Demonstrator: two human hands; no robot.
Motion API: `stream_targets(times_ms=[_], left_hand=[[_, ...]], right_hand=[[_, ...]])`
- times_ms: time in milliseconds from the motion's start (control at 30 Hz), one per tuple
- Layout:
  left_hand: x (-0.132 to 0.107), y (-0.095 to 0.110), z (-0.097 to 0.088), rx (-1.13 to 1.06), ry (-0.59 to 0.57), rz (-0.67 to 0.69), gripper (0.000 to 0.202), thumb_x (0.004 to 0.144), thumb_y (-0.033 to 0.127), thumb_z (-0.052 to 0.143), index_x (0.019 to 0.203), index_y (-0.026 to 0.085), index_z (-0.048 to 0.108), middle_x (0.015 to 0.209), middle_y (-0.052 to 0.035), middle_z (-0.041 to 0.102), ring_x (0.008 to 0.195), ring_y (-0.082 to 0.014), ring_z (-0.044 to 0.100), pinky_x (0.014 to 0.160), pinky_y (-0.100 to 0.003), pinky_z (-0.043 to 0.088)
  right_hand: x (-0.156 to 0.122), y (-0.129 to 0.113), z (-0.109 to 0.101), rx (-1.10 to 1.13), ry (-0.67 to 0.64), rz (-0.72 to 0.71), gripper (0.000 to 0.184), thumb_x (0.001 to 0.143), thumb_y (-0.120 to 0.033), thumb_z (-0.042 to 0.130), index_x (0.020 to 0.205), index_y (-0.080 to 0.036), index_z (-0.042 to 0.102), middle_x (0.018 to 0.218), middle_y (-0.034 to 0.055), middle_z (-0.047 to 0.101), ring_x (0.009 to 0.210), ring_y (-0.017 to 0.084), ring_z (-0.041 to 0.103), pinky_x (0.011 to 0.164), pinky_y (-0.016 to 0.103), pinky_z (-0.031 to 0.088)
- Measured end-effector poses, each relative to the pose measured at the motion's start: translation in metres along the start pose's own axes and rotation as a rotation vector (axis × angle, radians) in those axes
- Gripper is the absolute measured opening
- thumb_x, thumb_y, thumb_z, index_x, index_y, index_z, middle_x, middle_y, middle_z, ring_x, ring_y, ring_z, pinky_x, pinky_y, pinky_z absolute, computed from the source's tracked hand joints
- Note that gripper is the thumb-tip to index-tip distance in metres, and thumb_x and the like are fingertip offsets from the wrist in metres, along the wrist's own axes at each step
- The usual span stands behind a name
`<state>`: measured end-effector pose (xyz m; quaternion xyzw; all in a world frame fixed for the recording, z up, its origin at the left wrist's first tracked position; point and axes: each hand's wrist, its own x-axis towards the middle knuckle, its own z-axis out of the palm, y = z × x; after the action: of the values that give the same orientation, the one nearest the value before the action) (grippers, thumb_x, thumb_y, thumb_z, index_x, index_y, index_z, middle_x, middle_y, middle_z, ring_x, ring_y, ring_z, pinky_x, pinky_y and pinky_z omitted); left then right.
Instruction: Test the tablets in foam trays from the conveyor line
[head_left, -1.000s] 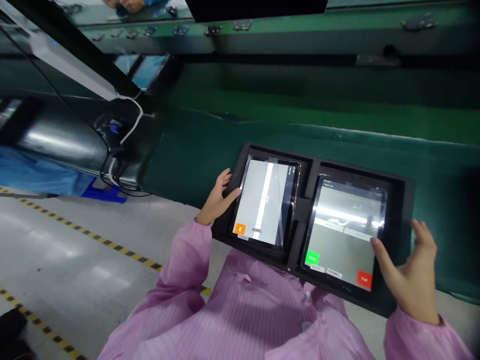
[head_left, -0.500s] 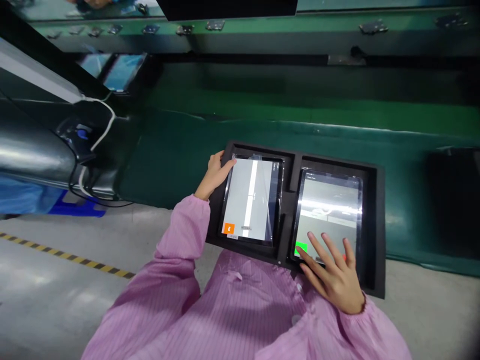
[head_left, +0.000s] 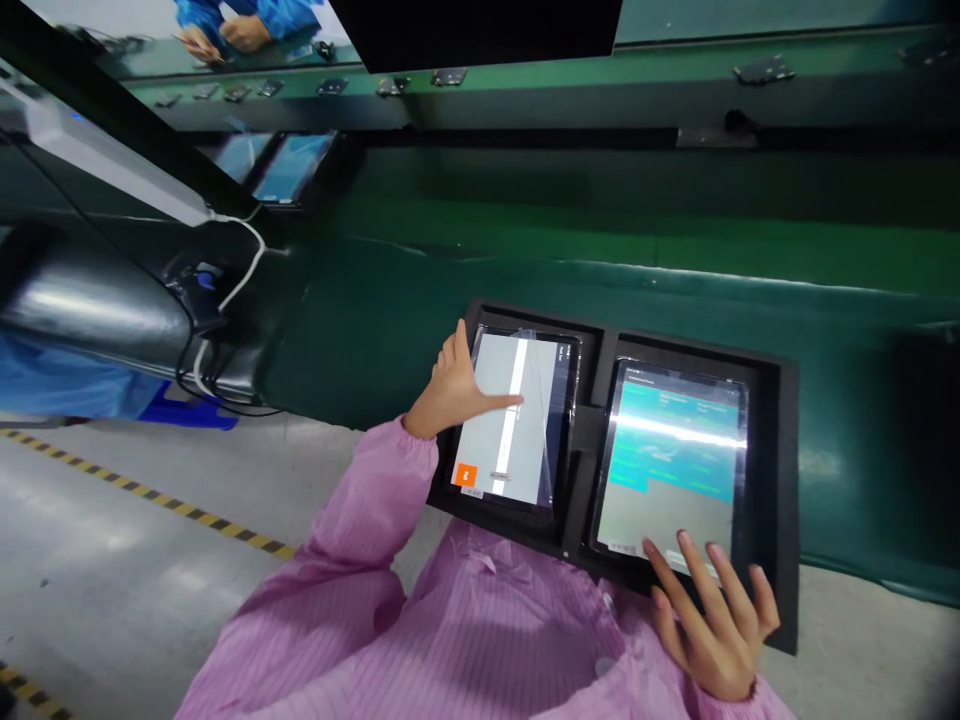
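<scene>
A black two-compartment tray lies at the near edge of the green bench, tilted in view, with a tablet in each compartment. My left hand is at the tray's left edge, fingers stretched and thumb out over the left tablet. That tablet shows a pale screen with a white stripe and an orange button. My right hand spreads its fingers over the lower edge of the right tablet, whose screen shows turquoise blocks. Whether a fingertip touches either glass, I cannot tell.
A handheld scanner with a white cable sits at the left. More tablets lie behind the slanted post, and a black monitor hangs at the top. Across the bench are another person's hands.
My left thumb has swung inward over the left screen. My right hand has moved down toward the tray's near edge. The right screen has changed from grey with a green button to turquoise blocks.
</scene>
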<state>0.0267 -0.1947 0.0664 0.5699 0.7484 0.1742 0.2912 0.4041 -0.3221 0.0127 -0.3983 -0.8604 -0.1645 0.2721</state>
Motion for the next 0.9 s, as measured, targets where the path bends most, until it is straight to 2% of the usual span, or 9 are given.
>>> stream_targets(times_ms=[133, 267, 333, 433, 500, 567, 667, 800, 900], left_hand=[[-0.031, -0.011, 0.009, 0.106, -0.046, 0.007, 0.156, 0.047, 0.066, 0.086, 0.152, 0.021, -0.020, 0.162, -0.0259, -0.007, 0.148, -0.0501, 0.000, 0.115, -0.069, 0.011], [-0.034, -0.015, 0.013, 0.090, -0.004, -0.015, 0.155, 0.045, 0.064, 0.088, 0.154, 0.021, -0.013, 0.161, -0.0266, 0.003, 0.147, -0.0509, 0.007, 0.114, -0.068, 0.017], [-0.022, -0.018, 0.010, -0.014, 0.058, -0.041, 0.144, 0.049, 0.064, 0.087, 0.155, 0.021, -0.001, 0.157, -0.0248, 0.019, 0.145, -0.0480, 0.018, 0.114, -0.064, 0.022], [0.006, -0.025, 0.006, -0.289, 0.189, -0.166, 0.103, 0.071, 0.057, 0.076, 0.149, 0.018, 0.022, 0.141, -0.0197, 0.042, 0.135, -0.0358, 0.041, 0.111, -0.050, 0.036], [0.025, -0.029, 0.004, -0.401, 0.240, -0.227, 0.074, 0.080, 0.046, 0.069, 0.140, 0.017, 0.038, 0.130, -0.0159, 0.050, 0.124, -0.0284, 0.053, 0.105, -0.041, 0.044], [0.041, -0.030, 0.003, -0.400, 0.264, -0.234, 0.057, 0.080, 0.040, 0.070, 0.128, 0.017, 0.049, 0.125, -0.0131, 0.052, 0.118, -0.0256, 0.057, 0.102, -0.037, 0.045], [0.059, -0.030, 0.002, -0.340, 0.290, -0.221, 0.051, 0.077, 0.042, 0.074, 0.116, 0.017, 0.054, 0.121, -0.0125, 0.054, 0.116, -0.0276, 0.057, 0.102, -0.038, 0.044], [0.078, -0.025, -0.001, -0.261, 0.310, -0.213, 0.053, 0.072, 0.043, 0.078, 0.109, 0.015, 0.052, 0.115, -0.0142, 0.056, 0.114, -0.0314, 0.058, 0.101, -0.041, 0.044], [0.092, -0.017, -0.001, -0.225, 0.337, -0.191, 0.048, 0.082, 0.050, 0.066, 0.108, 0.012, 0.051, 0.115, -0.0177, 0.055, 0.119, -0.0331, 0.055, 0.103, -0.041, 0.041]], right_hand=[[0.000, 0.000, 0.004, -0.040, 0.106, -0.030, 0.045, 0.094, -0.033, 0.051, 0.138, -0.025, 0.058, 0.093, 0.0052, 0.076, 0.097, 0.025, 0.066, 0.106, 0.043, 0.037], [0.001, -0.004, 0.004, -0.068, 0.110, -0.017, 0.041, 0.095, -0.036, 0.048, 0.131, -0.028, 0.065, 0.089, 0.0036, 0.076, 0.087, 0.026, 0.067, 0.099, 0.043, 0.039], [0.001, -0.003, 0.006, -0.109, 0.139, -0.037, 0.037, 0.095, -0.037, 0.047, 0.124, -0.033, 0.069, 0.088, 0.0017, 0.076, 0.089, 0.026, 0.067, 0.096, 0.044, 0.040], [0.003, 0.000, 0.013, -0.178, 0.147, -0.012, 0.040, 0.094, -0.038, 0.046, 0.126, -0.028, 0.069, 0.095, 0.0055, 0.076, 0.095, 0.031, 0.066, 0.094, 0.049, 0.040], [0.008, 0.004, 0.018, -0.207, 0.136, 0.018, 0.045, 0.094, -0.038, 0.046, 0.131, -0.021, 0.065, 0.100, 0.0100, 0.075, 0.097, 0.033, 0.065, 0.093, 0.052, 0.040], [0.014, 0.009, 0.023, -0.225, 0.135, 0.026, 0.047, 0.095, -0.038, 0.045, 0.134, -0.019, 0.062, 0.103, 0.0117, 0.075, 0.098, 0.035, 0.065, 0.092, 0.053, 0.040], [0.025, 0.016, 0.027, -0.219, 0.132, -0.017, 0.045, 0.094, -0.038, 0.046, 0.129, -0.018, 0.066, 0.103, 0.0123, 0.074, 0.098, 0.035, 0.064, 0.094, 0.053, 0.038], [0.040, 0.025, 0.026, -0.068, 0.068, -0.134, 0.033, 0.090, -0.045, 0.056, 0.101, -0.021, 0.076, 0.095, 0.0109, 0.075, 0.090, 0.032, 0.065, 0.094, 0.052, 0.038], [0.050, 0.035, 0.027, 0.067, 0.089, -0.304, 0.027, 0.083, -0.052, 0.071, 0.079, -0.025, 0.074, 0.075, 0.0037, 0.072, 0.075, 0.024, 0.063, 0.090, 0.045, 0.042]])
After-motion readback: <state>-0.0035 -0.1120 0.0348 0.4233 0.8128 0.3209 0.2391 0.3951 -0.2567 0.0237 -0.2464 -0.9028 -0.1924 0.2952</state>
